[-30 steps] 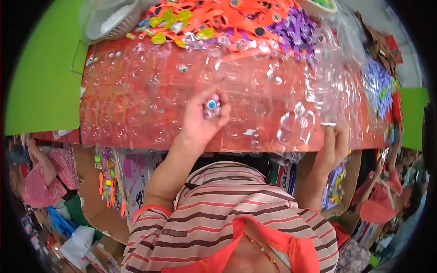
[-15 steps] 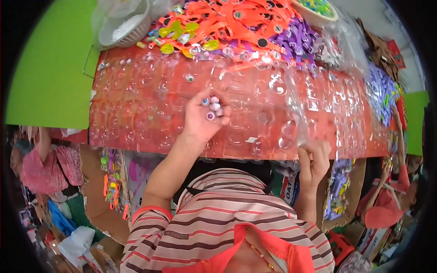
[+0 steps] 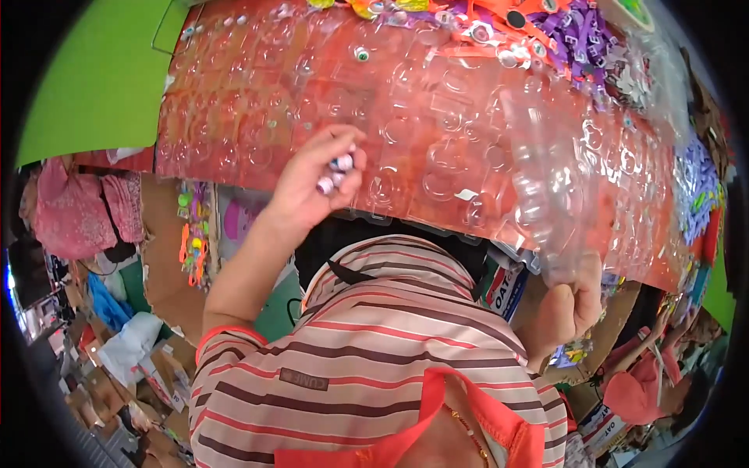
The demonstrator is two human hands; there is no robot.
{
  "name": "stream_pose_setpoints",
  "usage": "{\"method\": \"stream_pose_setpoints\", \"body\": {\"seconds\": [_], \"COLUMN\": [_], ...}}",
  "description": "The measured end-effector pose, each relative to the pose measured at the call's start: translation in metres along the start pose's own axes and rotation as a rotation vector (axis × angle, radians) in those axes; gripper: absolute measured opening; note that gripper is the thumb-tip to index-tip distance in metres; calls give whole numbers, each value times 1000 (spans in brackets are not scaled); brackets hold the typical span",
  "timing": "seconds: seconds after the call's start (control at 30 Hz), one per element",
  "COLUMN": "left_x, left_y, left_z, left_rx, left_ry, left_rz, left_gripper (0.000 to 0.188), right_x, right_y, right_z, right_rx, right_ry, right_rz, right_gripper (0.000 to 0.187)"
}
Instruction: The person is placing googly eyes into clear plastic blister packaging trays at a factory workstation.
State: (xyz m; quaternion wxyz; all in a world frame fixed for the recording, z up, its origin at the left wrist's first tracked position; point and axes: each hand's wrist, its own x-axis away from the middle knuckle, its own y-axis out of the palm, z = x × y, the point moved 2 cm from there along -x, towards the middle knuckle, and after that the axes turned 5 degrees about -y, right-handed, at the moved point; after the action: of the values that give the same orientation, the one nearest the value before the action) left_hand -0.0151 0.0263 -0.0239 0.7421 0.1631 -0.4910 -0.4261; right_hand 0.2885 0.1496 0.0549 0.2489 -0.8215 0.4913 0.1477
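Several small white eyeball beads (image 3: 331, 178) with coloured centres lie in the curled fingers of my left hand (image 3: 312, 175), which is held over the near edge of the red table. My right hand (image 3: 569, 308), lower right at the table's edge, pinches the near end of a clear plastic blister sheet (image 3: 550, 199). The sheet slants up from the table toward that hand. Beneath and around it, more clear blister trays (image 3: 257, 117) with round hollows cover the red tabletop. One bead with a green centre (image 3: 361, 54) sits in a hollow farther back.
Orange straps (image 3: 499, 23) and purple straps (image 3: 581, 39) are heaped at the far side. Cardboard boxes with coloured pieces (image 3: 168, 257) stand below the table's near edge. A green panel (image 3: 101, 86) borders the left. Other people work at left and at right (image 3: 632, 390).
My right hand has moved right and toward me, drawing the end of the blister sheet with it. My left hand has turned, its fingers curling more over the beads. The whole view has shifted.
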Motion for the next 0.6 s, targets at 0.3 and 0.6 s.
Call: {"method": "stream_pose_setpoints", "body": {"seconds": [0.3,0.6], "left_x": [29,-20], "left_y": [-2,2], "left_z": [-31,20], "left_rx": [-2,-18], "left_ry": [-104,27], "left_rz": [33,-35], "left_gripper": [22,32], "right_x": [-4,-9], "right_y": [24,34], "right_z": [11,13], "right_rx": [-173,-182], "right_ry": [68,81], "right_rz": [-57,-147], "right_gripper": [27,24]}}
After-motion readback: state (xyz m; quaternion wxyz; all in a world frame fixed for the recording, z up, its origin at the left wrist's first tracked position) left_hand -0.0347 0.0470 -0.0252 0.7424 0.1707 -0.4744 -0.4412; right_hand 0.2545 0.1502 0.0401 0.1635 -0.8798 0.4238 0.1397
